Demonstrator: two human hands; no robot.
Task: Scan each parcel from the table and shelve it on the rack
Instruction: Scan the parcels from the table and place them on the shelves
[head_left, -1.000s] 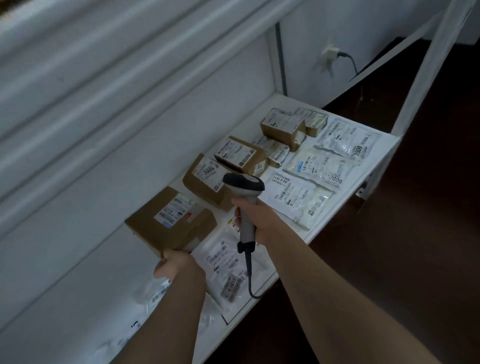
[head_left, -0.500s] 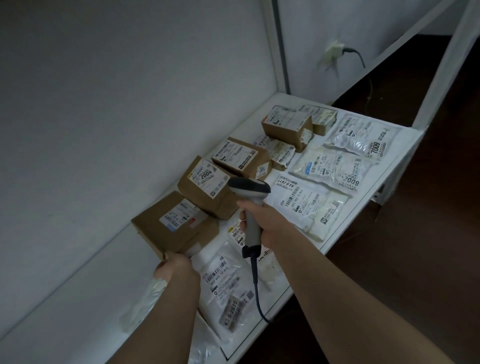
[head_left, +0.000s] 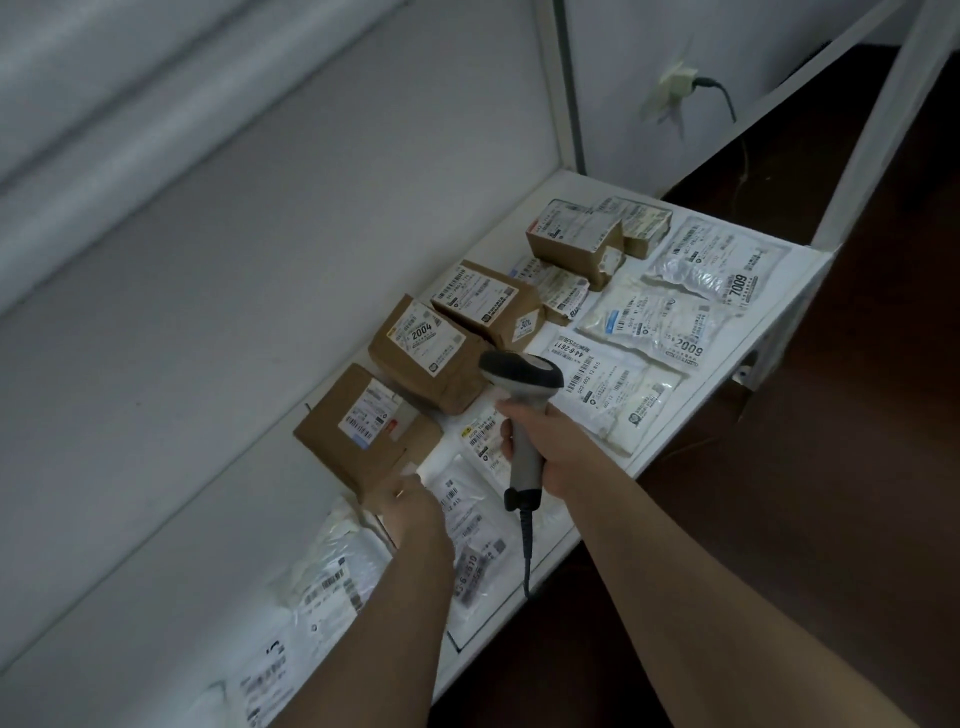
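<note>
Head cam: vs half a second back, little has moved. The left hand (head_left: 408, 501) is at the same near corner of the brown box (head_left: 363, 431), and the box sits slightly further in on the rack shelf (head_left: 566, 192), flat, label up, its far side close to the wall (head_left: 234, 322). View has tilted, so the pale edge of the upper shelf (head_left: 130, 104) is back at top left.

Left hand seen from the back, blurred. Fingertips meet the box corner, but I can't tell whether they grip it or just touch. Right hand (head_left: 558, 447) is wrapped round the handle of the scanner (head_left: 519, 370), head pointing left at the boxes, cable (head_left: 527, 551) hanging off the shelf front.

Shelf is white and runs along the grey wall. Dark floor (head_left: 831, 519) on the right, white rack upright (head_left: 883, 119) at the far end, wall socket (head_left: 675, 85) with a plug behind it.

Just beyond the brown box is the box marked 2004 (head_left: 426, 353), touching it or nearly, then more labelled cartons in a row along the wall. White poly bags fill the front half: bag 2009 (head_left: 649, 322) and bag 7009 (head_left: 717, 265) lie flat. More bags lie under both forearms, partly hidden.
</note>
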